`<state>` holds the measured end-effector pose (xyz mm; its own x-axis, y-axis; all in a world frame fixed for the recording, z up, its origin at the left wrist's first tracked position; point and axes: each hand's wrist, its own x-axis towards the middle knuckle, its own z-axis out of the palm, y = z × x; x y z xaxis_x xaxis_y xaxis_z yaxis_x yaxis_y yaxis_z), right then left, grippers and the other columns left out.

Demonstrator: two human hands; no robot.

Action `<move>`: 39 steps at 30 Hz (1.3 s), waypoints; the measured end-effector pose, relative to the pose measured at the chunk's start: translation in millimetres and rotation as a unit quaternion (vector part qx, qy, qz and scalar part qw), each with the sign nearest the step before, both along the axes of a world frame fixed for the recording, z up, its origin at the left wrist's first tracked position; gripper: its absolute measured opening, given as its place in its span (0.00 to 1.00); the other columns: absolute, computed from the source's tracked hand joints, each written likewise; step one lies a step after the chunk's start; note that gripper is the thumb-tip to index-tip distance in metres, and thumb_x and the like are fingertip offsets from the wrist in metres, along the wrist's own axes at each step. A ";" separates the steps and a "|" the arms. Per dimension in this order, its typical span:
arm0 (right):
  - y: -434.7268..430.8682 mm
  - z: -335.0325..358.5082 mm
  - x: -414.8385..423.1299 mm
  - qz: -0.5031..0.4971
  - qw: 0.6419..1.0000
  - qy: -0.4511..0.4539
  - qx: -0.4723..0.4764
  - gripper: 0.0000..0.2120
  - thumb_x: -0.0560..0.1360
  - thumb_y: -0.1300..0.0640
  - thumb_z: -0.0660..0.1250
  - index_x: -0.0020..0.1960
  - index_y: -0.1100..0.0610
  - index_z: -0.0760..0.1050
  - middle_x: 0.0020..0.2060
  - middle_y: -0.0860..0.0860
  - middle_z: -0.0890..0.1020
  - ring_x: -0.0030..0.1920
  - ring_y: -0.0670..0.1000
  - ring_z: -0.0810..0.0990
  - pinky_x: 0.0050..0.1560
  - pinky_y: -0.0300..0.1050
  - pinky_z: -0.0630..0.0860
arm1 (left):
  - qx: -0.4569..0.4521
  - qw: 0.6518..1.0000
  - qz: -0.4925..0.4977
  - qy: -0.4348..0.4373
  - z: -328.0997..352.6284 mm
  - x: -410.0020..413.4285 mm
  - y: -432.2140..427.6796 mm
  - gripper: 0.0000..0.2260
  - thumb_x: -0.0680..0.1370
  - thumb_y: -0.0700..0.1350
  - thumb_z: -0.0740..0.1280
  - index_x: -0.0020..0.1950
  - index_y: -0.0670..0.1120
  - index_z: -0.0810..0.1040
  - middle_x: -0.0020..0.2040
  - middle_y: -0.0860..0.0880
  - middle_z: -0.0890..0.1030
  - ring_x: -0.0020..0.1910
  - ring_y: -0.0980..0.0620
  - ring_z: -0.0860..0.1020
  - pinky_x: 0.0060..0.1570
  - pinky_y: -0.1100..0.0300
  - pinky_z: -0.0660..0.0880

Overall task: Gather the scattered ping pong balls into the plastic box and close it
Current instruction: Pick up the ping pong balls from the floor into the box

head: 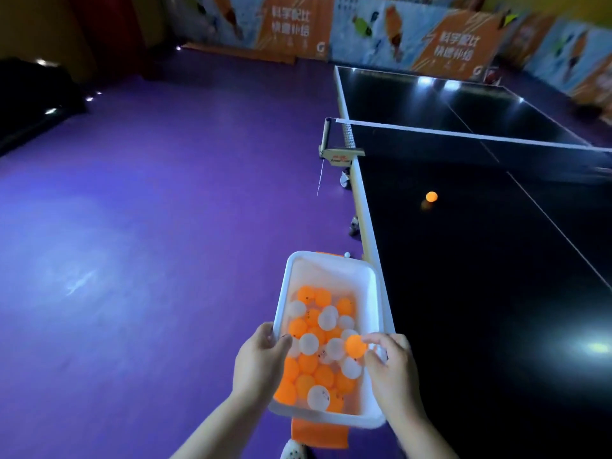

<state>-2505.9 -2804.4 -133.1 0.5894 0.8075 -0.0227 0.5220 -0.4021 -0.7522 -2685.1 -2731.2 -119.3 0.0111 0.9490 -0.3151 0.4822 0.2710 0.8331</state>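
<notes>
Your left hand [261, 362] grips the plastic box [371, 293] by its left rim. Your right hand [390, 369] pinches an orange ping pong ball [356, 345] just above the box's heaped balls [314, 369]. A lone ball [431, 196] lies on the worktop [496, 293] beyond the box.

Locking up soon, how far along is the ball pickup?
Done: many balls lie in the box. In hand: left hand grips the box rim, right hand pinches an orange ball over it. Left: one loose ball on the table, then closing the box.
</notes>
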 end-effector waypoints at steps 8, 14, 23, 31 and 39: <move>127.5 7.2 43.5 -0.007 1.000 -0.018 -0.014 0.11 0.70 0.69 0.66 0.44 0.56 0.81 0.45 0.52 0.75 0.44 0.48 0.75 0.42 0.34 0.67 | -0.009 1.000 -0.004 -0.008 -2.3 41.1 128.7 0.06 0.74 0.47 0.66 0.40 0.48 0.74 0.34 0.48 0.77 0.31 0.51 0.73 0.31 0.56 0.66; 226.8 0.7 56.9 -0.012 0.999 -0.009 -0.029 0.11 0.71 0.69 0.65 0.42 0.53 0.79 0.45 0.52 0.75 0.39 0.40 0.73 0.39 0.26 0.69 | -0.019 1.000 -0.020 -0.006 -17.4 56.5 235.5 0.07 0.74 0.47 0.66 0.40 0.45 0.74 0.31 0.50 0.72 0.30 0.51 0.70 0.30 0.57 0.64; 412.3 -16.1 49.4 0.002 0.995 0.011 -0.101 0.15 0.74 0.62 0.65 0.50 0.41 0.75 0.50 0.46 0.74 0.42 0.44 0.73 0.40 0.34 0.69 | -0.030 0.998 -0.058 0.019 -41.8 52.0 442.3 0.08 0.74 0.48 0.66 0.42 0.44 0.74 0.32 0.49 0.74 0.30 0.52 0.71 0.30 0.57 0.65; 560.7 -48.8 61.9 0.014 0.986 0.094 -0.137 0.24 0.74 0.62 0.66 0.66 0.43 0.67 0.63 0.50 0.74 0.58 0.48 0.76 0.57 0.48 0.76 | -0.054 0.997 -0.041 0.038 -68.1 57.6 589.0 0.09 0.75 0.48 0.66 0.40 0.43 0.72 0.31 0.50 0.72 0.29 0.52 0.70 0.29 0.58 0.63; 675.1 -106.5 118.5 0.053 0.973 0.090 -0.204 0.28 0.74 0.60 0.65 0.71 0.46 0.63 0.52 0.47 0.75 0.46 0.49 0.73 0.48 0.46 0.74 | -0.066 0.996 0.021 0.056 -119.6 97.2 672.8 0.08 0.76 0.49 0.65 0.42 0.46 0.72 0.34 0.48 0.75 0.32 0.50 0.73 0.30 0.57 0.66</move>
